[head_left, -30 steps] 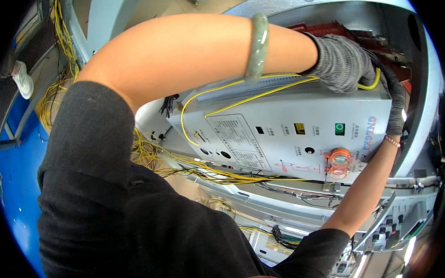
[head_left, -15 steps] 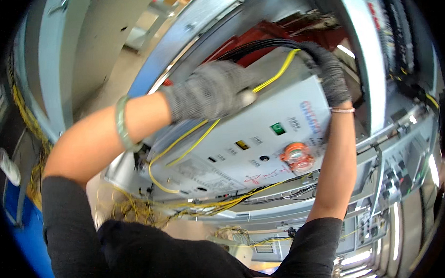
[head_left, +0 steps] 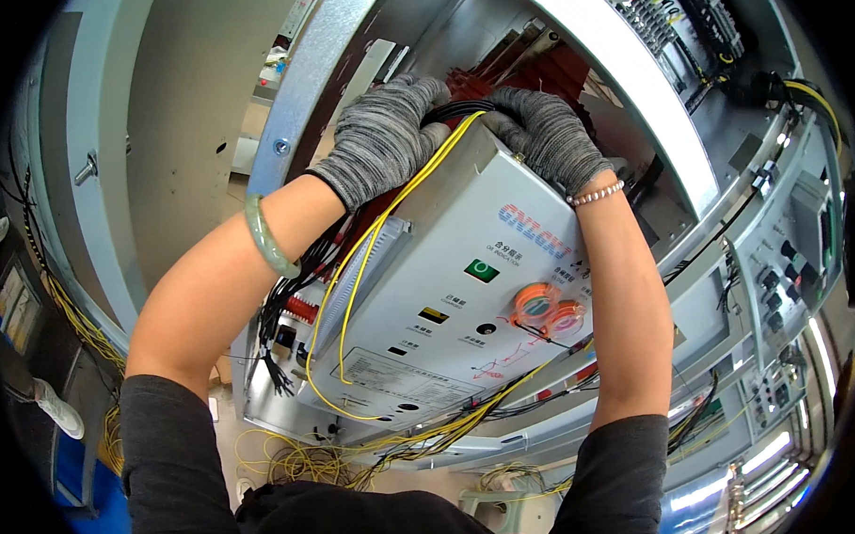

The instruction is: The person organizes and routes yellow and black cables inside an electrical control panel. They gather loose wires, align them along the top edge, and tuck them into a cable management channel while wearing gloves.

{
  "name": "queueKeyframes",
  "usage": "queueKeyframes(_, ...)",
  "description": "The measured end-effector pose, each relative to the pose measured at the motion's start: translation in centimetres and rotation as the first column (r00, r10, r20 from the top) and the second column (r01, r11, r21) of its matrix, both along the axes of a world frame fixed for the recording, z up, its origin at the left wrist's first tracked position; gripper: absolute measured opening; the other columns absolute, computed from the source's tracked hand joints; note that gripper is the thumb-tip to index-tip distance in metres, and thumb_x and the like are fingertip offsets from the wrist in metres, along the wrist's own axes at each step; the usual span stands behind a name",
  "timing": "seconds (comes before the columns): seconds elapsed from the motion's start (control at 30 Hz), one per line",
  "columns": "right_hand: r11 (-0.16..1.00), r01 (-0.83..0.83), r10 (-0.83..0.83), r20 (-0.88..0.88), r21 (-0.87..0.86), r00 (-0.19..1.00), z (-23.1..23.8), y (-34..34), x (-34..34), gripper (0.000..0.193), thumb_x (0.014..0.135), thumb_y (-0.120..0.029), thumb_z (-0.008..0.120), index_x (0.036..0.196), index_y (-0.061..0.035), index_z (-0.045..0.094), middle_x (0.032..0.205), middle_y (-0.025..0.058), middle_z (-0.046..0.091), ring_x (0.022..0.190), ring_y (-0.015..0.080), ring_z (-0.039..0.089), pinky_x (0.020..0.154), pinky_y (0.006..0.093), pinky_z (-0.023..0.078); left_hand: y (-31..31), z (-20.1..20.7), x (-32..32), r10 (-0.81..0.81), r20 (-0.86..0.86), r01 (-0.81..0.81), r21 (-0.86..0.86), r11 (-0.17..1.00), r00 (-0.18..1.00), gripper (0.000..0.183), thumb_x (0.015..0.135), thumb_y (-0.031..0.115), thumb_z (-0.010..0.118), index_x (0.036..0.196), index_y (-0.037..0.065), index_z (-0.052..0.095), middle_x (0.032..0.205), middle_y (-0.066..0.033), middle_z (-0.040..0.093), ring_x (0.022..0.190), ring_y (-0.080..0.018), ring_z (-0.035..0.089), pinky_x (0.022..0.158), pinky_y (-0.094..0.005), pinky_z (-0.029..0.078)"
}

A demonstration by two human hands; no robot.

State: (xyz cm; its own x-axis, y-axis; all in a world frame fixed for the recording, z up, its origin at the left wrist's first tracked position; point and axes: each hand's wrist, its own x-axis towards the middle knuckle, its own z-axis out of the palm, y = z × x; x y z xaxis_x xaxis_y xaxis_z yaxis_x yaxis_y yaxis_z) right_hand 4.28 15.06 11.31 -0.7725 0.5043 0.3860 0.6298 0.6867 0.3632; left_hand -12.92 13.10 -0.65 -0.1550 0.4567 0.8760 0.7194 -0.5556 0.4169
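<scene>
In grey knitted gloves, both hands are at the far edge of a light grey breaker mechanism box. A bundle of black wires arches between them. My left hand is closed round the bundle's left end, its thumb beside two yellow wires. These wires join the bundle and loop down over the box front. My right hand is closed on the bundle's right end, by the box's upper corner, its fingertips partly hidden. The box front carries a green indicator window, a yellow one and orange-rimmed clear round parts.
A metal cabinet frame surrounds the far side, with dark red parts inside. Black wires with loose ends hang left of the box. Tangled yellow wires lie below. A grey panel stands at left; a cabinet door with knobs at right.
My left hand has moved from above the box front to its far edge, closer to my right hand, and now holds the black bundle. The view has shifted too.
</scene>
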Motion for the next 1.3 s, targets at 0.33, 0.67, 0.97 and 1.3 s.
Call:
queueKeyframes(0.33, 0.999, 0.001, -0.001, 0.008, 0.051, 1.0, -0.1, 0.1, 0.2, 0.027, 0.088, -0.028, 0.054, 0.1, -0.0064, 0.065, 0.089, 0.0183, 0.065, 0.083, 0.0344, 0.062, 0.077, 0.041, 0.049, 0.3, 0.7, -0.1, 0.06, -0.142, -0.057, 0.026, 0.998, 0.988, 0.024, 0.085, 0.023, 0.059, 0.104, 0.009, 0.061, 0.093, -0.0132, 0.064, 0.088, -0.029, 0.063, 0.08, -0.0387, 0.05)
queueKeyframes(0.67, 0.989, -0.06, 0.057, 0.02, 0.134, 0.998, -0.4, 1.1, 0.5, 0.03, 0.088, -0.03, 0.053, 0.1, -0.0055, 0.066, 0.091, 0.0194, 0.065, 0.088, 0.0349, 0.062, 0.083, 0.0422, 0.048, 0.2, 1.2, 0.4, 0.248, -0.239, -0.233, 0.093, 0.968, 0.939, 0.027, 0.085, 0.026, 0.057, 0.105, 0.009, 0.059, 0.096, -0.0126, 0.063, 0.09, -0.0296, 0.062, 0.08, -0.0399, 0.05)
queueKeyframes(0.97, 0.999, -0.015, 0.015, -0.003, 0.042, 1.0, -0.3, 1.0, 0.7, 0.029, 0.093, -0.023, 0.052, 0.111, -0.0024, 0.061, 0.1, 0.0189, 0.065, 0.093, 0.0322, 0.062, 0.086, 0.0367, 0.047, 1.1, 2.7, -0.8, -0.026, -0.264, 0.028, 0.002, 1.0, 0.964, 0.024, 0.086, 0.014, 0.059, 0.108, 0.006, 0.059, 0.094, -0.0136, 0.063, 0.088, -0.0242, 0.064, 0.085, -0.0347, 0.05)
queueKeyframes(1.3, 0.997, 0.033, -0.04, -0.104, -0.068, 0.994, -0.5, -0.9, 0.6, 0.023, 0.084, -0.015, 0.055, 0.101, -0.0032, 0.065, 0.09, 0.0211, 0.064, 0.082, 0.0348, 0.063, 0.075, 0.0387, 0.049, -2.1, 4.2, 0.7, 0.099, -0.4, -0.072, 0.083, 0.994, 0.911, 0.02, 0.079, 0.012, 0.058, 0.096, 0.003, 0.065, 0.086, -0.0182, 0.065, 0.082, -0.0333, 0.062, 0.075, -0.0386, 0.049)
